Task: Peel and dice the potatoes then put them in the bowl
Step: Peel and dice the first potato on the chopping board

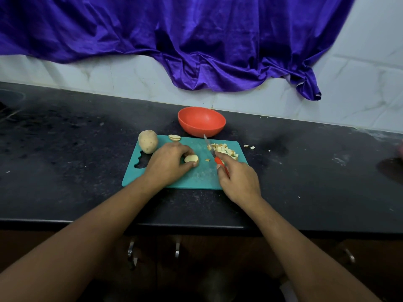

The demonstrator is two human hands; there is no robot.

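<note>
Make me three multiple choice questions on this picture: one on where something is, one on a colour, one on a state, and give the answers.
1. Where is the whole potato? A) on the floor B) at the cutting board's far left corner C) inside a pot
2. What colour is the cutting board? A) teal B) white C) yellow
3. What state is the bowl in? A) full of dice B) upside down C) upright, empty
Answers: 1 B, it rests at that corner; 2 A, its surface is teal; 3 C, its red inside shows no pieces.
</note>
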